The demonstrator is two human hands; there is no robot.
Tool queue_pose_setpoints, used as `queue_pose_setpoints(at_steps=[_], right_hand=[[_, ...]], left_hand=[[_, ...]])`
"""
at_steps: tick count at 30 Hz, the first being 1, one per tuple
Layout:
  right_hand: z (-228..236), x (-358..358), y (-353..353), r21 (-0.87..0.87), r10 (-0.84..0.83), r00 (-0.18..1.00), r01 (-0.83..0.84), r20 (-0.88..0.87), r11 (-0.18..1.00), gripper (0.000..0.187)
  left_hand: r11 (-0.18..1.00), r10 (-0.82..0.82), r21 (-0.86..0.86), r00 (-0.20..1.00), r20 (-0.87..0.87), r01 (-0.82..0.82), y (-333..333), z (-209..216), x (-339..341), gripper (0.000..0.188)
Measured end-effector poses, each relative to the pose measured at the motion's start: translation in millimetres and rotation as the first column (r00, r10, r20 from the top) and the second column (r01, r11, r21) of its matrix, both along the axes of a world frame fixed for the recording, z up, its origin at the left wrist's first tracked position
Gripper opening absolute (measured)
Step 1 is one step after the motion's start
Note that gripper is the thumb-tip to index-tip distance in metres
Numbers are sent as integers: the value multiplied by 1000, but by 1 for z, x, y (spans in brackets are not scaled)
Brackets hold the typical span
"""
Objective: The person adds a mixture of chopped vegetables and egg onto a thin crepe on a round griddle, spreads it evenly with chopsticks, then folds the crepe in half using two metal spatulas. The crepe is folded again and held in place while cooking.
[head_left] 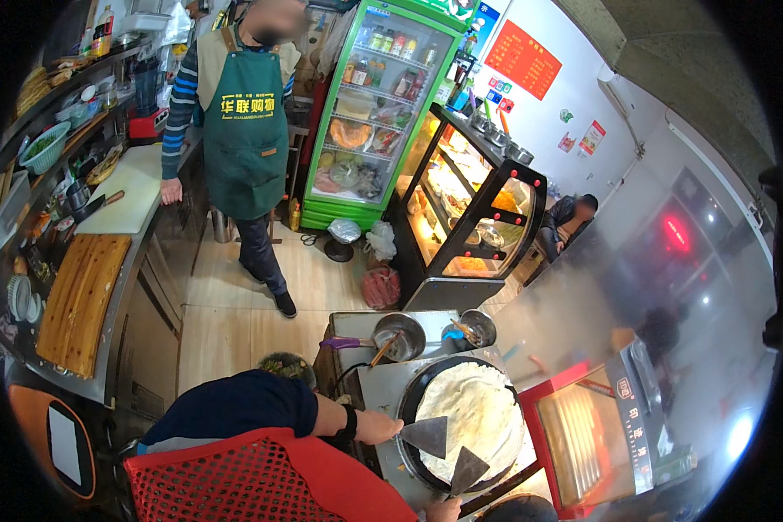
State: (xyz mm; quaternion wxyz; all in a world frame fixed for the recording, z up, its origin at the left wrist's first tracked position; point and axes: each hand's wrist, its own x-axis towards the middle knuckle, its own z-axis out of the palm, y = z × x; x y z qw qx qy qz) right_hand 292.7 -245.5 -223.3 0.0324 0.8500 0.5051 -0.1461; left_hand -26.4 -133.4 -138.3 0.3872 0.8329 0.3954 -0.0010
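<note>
A large pale flatbread lies on a round black griddle. My left hand, with a black band on the wrist, is closed round the handle of a flat metal scraper. That blade rests over the flatbread's left edge. Low in the picture, my right hand shows only in part and grips a second scraper. Its blade lies over the near edge of the bread. Behind the griddle stand a pot with a purple handle and a smaller pot, both with utensils in them.
A red-framed glass case glows right of the griddle, amid steam. Beyond are a lit display cabinet and a green fridge. A person in a green apron stands by the left counter, which holds a wooden board. Another person sits farther back.
</note>
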Motion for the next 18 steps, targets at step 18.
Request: queue_pose_setpoints(at_steps=[18], right_hand=[[-109, 74, -16, -354, 728, 489, -651, 480, 672, 33]], left_hand=[[992, 83, -98, 996, 42, -78, -2, 7, -1, 36]])
